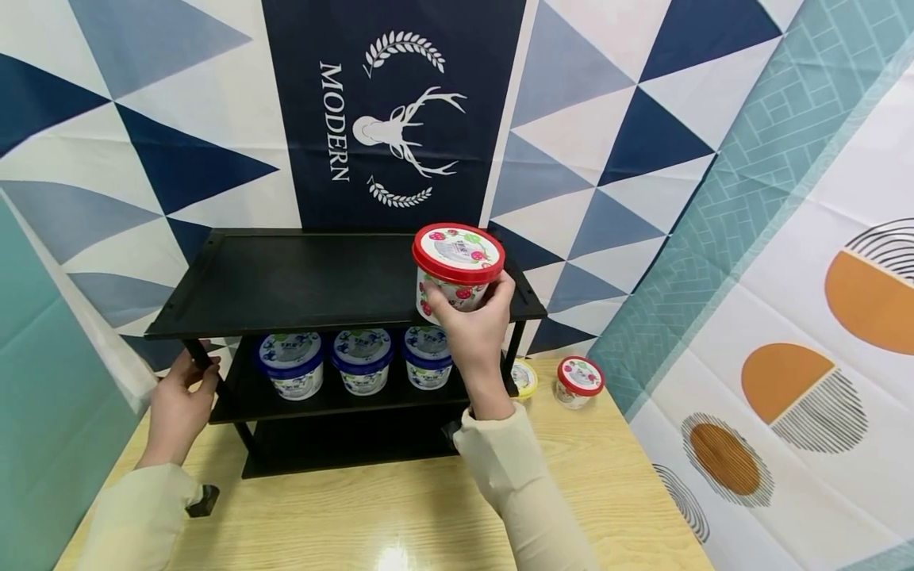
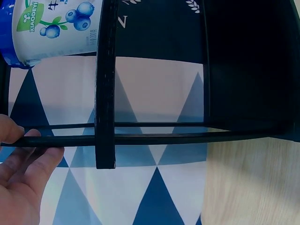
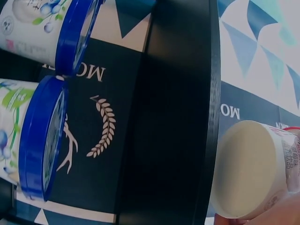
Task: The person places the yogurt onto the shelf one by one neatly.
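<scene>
Left hand [image 1: 174, 408] pinched corner post [image 2: 77, 140] of black rack [image 1: 300, 281], likely steadying it; right hand [image 1: 477, 329] clamped red-lidded berry-print tub [image 1: 454, 266] round its side, presumably keeping it upright.

My right hand [image 1: 474, 333] is holding a tub [image 1: 457, 274] with a smooth plastic lid, slightly glossy, over a matt, papery-looking base. My left hand [image 1: 178, 404] is gripping a slim post [image 2: 77, 140] that is looking like smooth, dark-coated metal. Between my grips, the black top board [image 1: 307, 277] is showing a low satin sheen, its edge finely streaked. Below my right grip, blue plastic lids [image 1: 362, 346] are gleaming. Beyond both hands, matt cloth hangings [image 1: 393, 214] are showing creases. Nearer me, the wood-grained tabletop [image 1: 321, 507] is throwing back glare.
</scene>
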A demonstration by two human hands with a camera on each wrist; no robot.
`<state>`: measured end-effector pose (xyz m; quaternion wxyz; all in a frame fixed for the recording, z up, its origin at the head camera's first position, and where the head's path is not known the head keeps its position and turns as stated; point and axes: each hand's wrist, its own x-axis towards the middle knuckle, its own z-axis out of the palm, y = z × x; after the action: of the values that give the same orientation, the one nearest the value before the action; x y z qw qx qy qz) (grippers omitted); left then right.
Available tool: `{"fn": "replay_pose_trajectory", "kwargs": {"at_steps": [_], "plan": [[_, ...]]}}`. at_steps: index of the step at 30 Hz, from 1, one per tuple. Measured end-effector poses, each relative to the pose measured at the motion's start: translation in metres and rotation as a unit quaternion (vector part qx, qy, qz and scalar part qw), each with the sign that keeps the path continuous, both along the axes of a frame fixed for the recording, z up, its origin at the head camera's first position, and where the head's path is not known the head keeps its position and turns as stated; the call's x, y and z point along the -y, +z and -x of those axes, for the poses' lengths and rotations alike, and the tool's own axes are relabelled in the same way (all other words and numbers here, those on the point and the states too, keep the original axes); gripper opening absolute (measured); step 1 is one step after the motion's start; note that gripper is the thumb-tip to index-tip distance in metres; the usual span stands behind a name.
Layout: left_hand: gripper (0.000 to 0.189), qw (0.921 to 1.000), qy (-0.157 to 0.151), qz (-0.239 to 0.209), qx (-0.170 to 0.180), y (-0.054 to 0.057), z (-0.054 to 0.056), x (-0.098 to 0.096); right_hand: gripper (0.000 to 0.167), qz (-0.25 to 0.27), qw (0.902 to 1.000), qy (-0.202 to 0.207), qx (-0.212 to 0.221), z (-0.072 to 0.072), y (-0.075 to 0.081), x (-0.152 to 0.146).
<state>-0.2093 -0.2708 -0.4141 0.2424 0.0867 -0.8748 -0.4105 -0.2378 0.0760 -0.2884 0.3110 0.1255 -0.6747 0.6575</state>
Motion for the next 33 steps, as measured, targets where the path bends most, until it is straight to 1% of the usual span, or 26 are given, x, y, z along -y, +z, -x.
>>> {"fn": "replay_pose_trajectory", "kwargs": {"at_steps": [7, 15, 21, 27, 33], "plan": [[0.042, 1.0000, -0.001, -0.003, -0.006, 0.000, -0.001, -0.001, 0.074, -0.004, 0.9999, 0.004, 0.009, 0.003, 0.000, 0.013], [0.039, 0.9999, 0.012, -0.003, -0.004, -0.002, 0.000, -0.002, 0.074, 0.003, 0.9994, 0.030, 0.020, 0.005, 0.002, 0.030], [0.040, 0.9999, 0.010, -0.003, -0.011, -0.002, 0.000, -0.002, 0.076, -0.004, 0.9987, 0.039, 0.032, 0.006, 0.005, 0.047], [0.039, 0.9998, 0.012, 0.003, -0.017, -0.004, 0.001, -0.001, 0.076, 0.000, 0.9971, 0.058, 0.048, 0.007, 0.009, 0.065], [0.039, 0.9998, 0.010, -0.003, -0.015, -0.003, 0.002, 0.000, 0.076, -0.009, 0.9971, 0.058, 0.049, 0.009, 0.011, 0.083]]}}
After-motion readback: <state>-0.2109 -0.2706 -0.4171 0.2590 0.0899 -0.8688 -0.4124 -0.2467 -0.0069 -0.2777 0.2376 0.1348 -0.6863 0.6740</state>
